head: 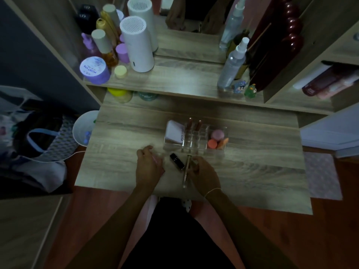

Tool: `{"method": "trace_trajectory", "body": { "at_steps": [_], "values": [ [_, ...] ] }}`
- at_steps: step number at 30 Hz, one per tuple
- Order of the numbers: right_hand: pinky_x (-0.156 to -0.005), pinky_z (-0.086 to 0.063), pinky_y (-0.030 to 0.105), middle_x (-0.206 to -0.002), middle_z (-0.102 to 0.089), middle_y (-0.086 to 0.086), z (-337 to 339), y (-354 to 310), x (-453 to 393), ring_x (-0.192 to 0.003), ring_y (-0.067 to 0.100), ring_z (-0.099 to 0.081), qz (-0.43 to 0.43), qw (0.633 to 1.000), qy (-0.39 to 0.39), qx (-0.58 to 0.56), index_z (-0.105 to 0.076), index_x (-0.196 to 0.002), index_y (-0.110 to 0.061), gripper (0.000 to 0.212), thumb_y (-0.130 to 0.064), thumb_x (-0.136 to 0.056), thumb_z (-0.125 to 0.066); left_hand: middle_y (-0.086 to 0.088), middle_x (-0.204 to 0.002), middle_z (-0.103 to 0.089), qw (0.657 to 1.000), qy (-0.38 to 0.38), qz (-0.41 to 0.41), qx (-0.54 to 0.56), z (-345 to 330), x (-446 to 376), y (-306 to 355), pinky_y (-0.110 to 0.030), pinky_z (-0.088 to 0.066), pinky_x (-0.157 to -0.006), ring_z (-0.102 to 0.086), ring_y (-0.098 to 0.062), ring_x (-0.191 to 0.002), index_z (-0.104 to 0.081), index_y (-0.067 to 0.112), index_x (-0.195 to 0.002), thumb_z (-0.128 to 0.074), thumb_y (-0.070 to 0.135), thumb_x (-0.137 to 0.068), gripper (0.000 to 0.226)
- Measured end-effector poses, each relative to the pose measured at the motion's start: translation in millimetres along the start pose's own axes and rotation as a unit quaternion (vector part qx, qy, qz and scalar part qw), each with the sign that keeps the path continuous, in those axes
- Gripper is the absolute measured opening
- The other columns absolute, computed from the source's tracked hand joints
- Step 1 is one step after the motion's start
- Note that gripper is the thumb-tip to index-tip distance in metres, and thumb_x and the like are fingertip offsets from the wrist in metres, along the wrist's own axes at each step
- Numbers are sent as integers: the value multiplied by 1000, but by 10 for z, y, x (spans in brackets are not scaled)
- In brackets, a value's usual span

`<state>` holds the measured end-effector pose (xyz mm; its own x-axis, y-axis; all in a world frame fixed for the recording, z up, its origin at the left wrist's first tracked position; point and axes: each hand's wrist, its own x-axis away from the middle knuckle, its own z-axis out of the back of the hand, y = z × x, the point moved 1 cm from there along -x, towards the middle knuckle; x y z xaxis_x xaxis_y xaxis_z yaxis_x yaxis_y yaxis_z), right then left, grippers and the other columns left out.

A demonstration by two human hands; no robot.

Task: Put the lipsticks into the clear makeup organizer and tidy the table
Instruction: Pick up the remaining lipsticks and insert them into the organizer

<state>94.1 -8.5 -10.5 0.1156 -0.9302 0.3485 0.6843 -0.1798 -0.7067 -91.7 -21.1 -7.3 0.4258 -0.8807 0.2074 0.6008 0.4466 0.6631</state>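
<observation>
- Leftmost, the left hand rests on the pale wood-grain table with its fingers curled loosely downward; a thin pink item shows at the fingertips, but whether it is gripped cannot be told.
- Just right of that hand, a short black lipstick tube lies flat on the table, angled, apart from the left fingers and close beside the right ones.
- Next, a slim gold-and-clear lip-gloss tube runs nearly straight toward the table's near edge; the right hand has its fingers bent around the upper part, thumb side pressed to it, so it looks pinched there, while the lower end juts free below the hand.
- Behind both hands stands the clear acrylic makeup organizer, near the fingertips but not touching them.
- Its left compartment holds a pale lilac square compact.
- Two dark red lipsticks stand upright in the middle slots.
- Its right compartment holds pink and orange makeup sponges.
</observation>
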Motion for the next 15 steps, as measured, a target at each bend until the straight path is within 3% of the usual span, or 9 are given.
{"method": "trace_trajectory", "body": {
  "at_steps": [4, 7, 11, 15],
  "values": [
    [-84, -43, 36, -114, -59, 12, -74, -9, -25, -105, 29, -55, -11, 1000, -8, 6, -52, -116, -13, 51, -26, -73, -74, -25, -124, -40, 999, 0, 47, -26, -90, 56, -27, -43, -51, -70, -57, -42, -93, -38, -4, -126, -74, 26, -79, 66],
    [-92, -45, 42, -120, -54, 17, -120, -39, -28, -111, 33, -51, -22, 999, -1, 33, -44, -130, -9, 66, -26, -74, -74, -25, -125, -39, 997, -3, 63, -39, -130, 55, -22, -41, -49, -68, -58, -45, -92, -36, -2, -127, -71, 22, -81, 63],
    [-90, -45, 47, -121, -49, 22, -179, -92, 2, -107, 37, -50, -23, 996, 31, 86, -32, -143, -10, 64, -18, -85, -58, -24, -125, -40, 997, -10, 61, -49, -116, 16, -15, -43, -48, -74, -57, -43, -95, -38, 2, -126, -62, 16, -86, 49],
    [-86, -47, 47, -117, -48, 23, -151, -138, 43, -101, 39, -51, -33, 995, 29, 90, -39, -138, -8, 60, -14, -82, -59, -25, -125, -41, 997, -30, 66, -26, -51, -21, -23, -44, -48, -79, -56, -42, -96, -39, 5, -126, -64, 16, -85, 49]
  ]
}}
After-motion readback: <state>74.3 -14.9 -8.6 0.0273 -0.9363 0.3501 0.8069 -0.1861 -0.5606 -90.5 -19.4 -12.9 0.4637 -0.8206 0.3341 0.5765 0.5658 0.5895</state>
